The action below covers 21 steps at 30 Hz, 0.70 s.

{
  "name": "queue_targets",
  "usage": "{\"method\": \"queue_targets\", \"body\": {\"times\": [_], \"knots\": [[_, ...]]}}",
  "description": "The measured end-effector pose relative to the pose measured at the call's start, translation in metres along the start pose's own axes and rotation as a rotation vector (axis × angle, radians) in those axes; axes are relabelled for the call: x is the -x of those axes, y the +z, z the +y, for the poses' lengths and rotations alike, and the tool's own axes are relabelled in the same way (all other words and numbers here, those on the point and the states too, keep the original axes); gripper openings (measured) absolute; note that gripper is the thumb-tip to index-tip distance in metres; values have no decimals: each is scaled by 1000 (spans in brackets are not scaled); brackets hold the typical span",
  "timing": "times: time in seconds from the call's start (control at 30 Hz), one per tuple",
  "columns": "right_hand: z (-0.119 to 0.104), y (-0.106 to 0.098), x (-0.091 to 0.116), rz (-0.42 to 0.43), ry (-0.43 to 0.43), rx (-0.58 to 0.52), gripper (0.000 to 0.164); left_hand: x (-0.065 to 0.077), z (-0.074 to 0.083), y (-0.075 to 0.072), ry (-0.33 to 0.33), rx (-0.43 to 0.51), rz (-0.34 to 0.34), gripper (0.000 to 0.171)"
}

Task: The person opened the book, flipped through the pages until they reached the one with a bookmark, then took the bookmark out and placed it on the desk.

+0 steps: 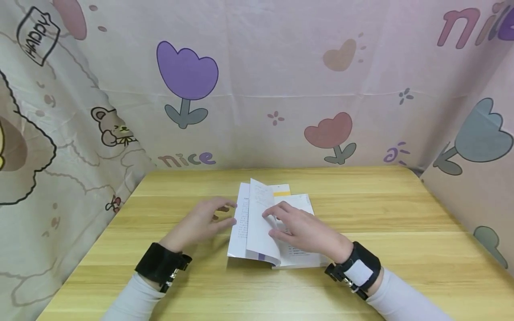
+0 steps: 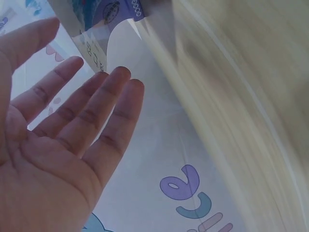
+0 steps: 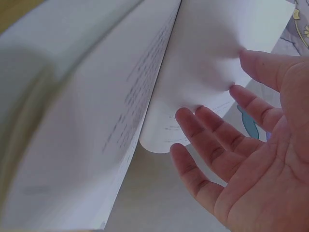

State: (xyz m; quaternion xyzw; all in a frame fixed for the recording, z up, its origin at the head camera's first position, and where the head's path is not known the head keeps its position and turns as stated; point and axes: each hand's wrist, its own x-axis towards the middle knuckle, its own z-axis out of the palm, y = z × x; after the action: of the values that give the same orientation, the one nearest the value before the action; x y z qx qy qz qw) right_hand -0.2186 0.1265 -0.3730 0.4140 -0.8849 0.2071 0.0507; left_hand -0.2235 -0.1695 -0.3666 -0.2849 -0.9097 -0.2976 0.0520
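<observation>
An open book [image 1: 299, 247] with printed white pages lies on the wooden table. One leaf [image 1: 259, 218] stands partly raised and bowed near its middle. My right hand [image 1: 301, 227] is over the right-hand page, its fingertips at the raised leaf; in the right wrist view the spread fingers touch the curved page [image 3: 203, 53]. My left hand [image 1: 206, 220] is at the book's left edge, thumb and fingers apart, with nothing held. Part of the book's blue and purple cover [image 2: 113, 14] shows beyond the left fingers in the left wrist view.
The wooden table [image 1: 381, 200] extends around the book. A white piece with a yellow band [image 1: 282, 193] shows at the book's far edge. Printed cloth [image 1: 257, 58] hangs behind the table and along both sides. Each wrist wears a black strap [image 1: 158, 263] with a camera.
</observation>
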Motion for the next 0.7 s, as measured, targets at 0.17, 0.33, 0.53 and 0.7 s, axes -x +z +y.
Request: {"method": "queue_targets", "body": {"times": [0.17,0.33,0.53,0.7], "knots": [[-2,2,-4,-1,-27,28,40,-1,0,-3,36,-13,19,38],[-6,5,-6,1,-18,58,39,-1,-1,-4,41,-37,39,39],[-10,6,-10,-23,-21,63,38,-1,-1,-7,51,-52,45,39],[-13,8,-15,-49,-31,66,35,-1,0,-8,67,-66,56,39]]}}
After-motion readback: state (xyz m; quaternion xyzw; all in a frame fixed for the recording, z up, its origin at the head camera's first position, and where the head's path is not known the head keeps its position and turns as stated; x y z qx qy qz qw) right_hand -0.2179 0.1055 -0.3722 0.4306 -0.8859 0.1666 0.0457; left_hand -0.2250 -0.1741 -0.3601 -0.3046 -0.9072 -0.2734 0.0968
